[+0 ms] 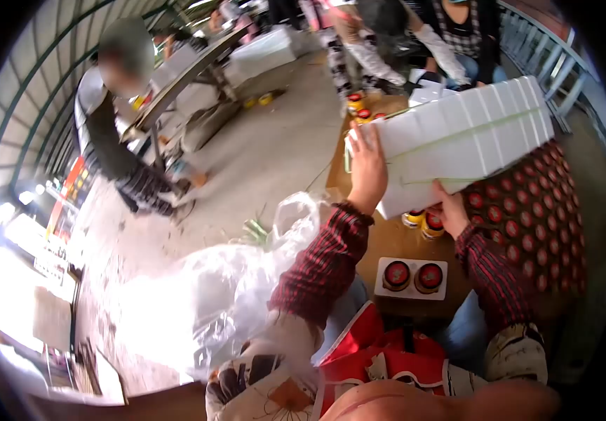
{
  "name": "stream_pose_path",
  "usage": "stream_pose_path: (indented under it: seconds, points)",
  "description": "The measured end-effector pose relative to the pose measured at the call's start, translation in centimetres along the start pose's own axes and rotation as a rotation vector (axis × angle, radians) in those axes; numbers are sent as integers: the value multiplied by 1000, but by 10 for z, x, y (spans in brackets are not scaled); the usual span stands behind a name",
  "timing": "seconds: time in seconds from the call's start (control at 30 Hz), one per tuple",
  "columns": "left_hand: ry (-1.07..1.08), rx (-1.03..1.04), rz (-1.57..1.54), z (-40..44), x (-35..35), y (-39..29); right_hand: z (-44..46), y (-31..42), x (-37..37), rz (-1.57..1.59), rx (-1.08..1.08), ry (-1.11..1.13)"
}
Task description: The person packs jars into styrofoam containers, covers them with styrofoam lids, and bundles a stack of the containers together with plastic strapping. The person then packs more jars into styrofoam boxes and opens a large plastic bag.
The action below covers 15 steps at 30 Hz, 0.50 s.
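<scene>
Both my hands are on a long white foam block (468, 137) with green strapping, tilted above the brown table. My left hand (368, 168) lies against its near left end, fingers spread over the face. At the block's lower edge is my right hand (450, 210), its fingers bent against the foam. Below the block, two yellow jars with red lids (433, 223) are partly covered. Nearer to me, a white foam tray (411, 289) holds two red-lidded jars (397, 275). Many red-lidded jars (527, 224) stand in rows at the right.
Clear plastic bags (233, 295) are heaped at my left. Across the table (348, 147), people (468, 35) are at work. Another person (117, 133) bends beside a long bench (184, 74). More jars (363, 114) stand behind the block. A railing (548, 63) runs at the back right.
</scene>
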<state>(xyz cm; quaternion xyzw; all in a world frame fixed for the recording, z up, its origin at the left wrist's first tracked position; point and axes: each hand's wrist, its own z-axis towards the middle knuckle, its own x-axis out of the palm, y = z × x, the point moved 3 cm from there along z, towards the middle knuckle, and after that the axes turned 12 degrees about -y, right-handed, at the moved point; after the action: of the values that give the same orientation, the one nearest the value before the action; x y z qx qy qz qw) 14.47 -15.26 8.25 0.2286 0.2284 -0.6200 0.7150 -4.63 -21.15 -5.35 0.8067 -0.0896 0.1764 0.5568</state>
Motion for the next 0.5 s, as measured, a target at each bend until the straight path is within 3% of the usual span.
stream_pose_path:
  seconds: [0.13, 0.3, 0.37, 0.4, 0.5]
  points:
    - [-128, -94, -346, -4, -4, 15, 0, -2, -5, -9, -36, 23]
    - [-233, -158, -389, 5, -20, 28, -8, 1, -8, -52, -60, 52]
    - [-197, -107, -388, 7, -22, 33, 4, -12, -19, -56, -63, 51]
    - [-286, -88, -416, 9, -27, 32, 3, -13, -21, -54, -71, 50]
    - [-212, -59, -471, 14, -34, 36, -4, -10, -25, -62, -55, 63]
